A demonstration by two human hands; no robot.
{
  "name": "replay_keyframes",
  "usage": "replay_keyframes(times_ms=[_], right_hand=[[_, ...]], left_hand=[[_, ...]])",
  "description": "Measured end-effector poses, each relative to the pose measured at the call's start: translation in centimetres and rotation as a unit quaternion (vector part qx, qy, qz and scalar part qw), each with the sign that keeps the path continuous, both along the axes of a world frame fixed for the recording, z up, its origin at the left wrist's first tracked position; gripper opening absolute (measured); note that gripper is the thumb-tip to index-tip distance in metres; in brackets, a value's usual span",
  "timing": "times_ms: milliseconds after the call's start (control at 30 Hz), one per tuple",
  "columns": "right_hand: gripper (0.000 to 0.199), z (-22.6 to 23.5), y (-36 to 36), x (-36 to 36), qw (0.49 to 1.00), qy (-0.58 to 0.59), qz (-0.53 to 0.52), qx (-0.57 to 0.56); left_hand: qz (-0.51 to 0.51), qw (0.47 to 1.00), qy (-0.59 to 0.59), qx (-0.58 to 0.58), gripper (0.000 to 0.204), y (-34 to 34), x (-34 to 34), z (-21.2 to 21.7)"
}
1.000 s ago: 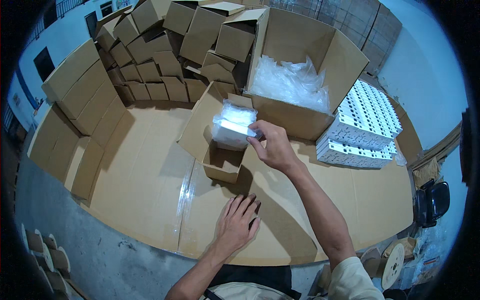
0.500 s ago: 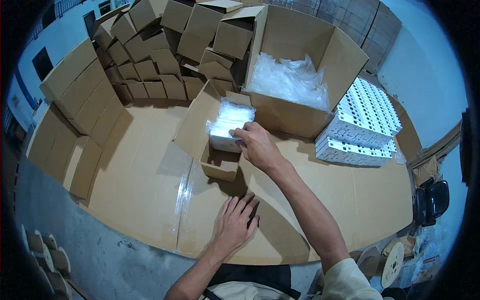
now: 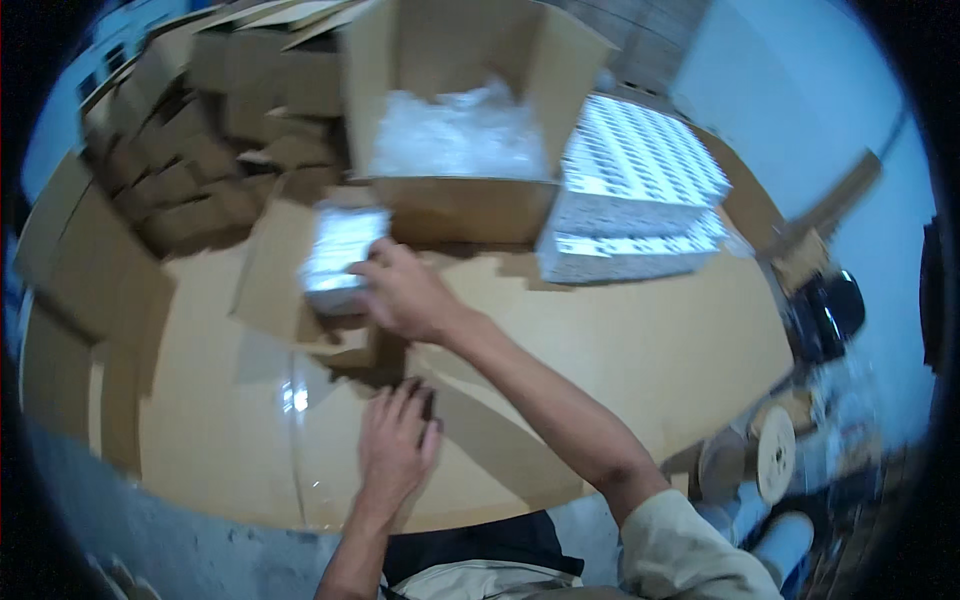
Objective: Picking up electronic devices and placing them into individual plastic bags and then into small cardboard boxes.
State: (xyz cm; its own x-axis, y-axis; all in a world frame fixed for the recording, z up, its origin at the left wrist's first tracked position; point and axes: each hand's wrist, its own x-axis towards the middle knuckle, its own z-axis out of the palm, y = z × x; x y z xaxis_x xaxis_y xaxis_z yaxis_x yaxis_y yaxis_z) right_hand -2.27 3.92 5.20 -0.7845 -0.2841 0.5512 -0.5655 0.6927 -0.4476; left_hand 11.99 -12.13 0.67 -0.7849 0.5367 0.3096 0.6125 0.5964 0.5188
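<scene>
Clear plastic packet (image 3: 340, 255) sits in small open carton (image 3: 300, 285), just left of right hand (image 3: 405, 295) | long axis runs away from the person | right grip closed on the packet's near end | left hand (image 3: 395, 445) flat, open, on cardboard surface (image 3: 620, 340), nearer the body

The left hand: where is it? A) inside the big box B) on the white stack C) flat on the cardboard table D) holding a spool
C: the left hand lies flat, fingers spread, on the cardboard table, while the right hand reaches to the shiny packet.
</scene>
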Motion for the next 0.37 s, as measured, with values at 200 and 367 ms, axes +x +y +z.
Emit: replay_keyframes(times_ms=[200,367], right_hand=[[0.038,0.3,4.9,1.4,0.999,0.016,-0.014,-0.032],[0.035,1.0,11.5,3.0,0.996,0.014,-0.086,0.025]], left_hand=[[0.013,1.0,0.003,-0.021,0.045,0.8,-0.6,-0.6],[0.005,0.999,0.004,-0.04,0.046,2.7,-1.9,-1.3]])
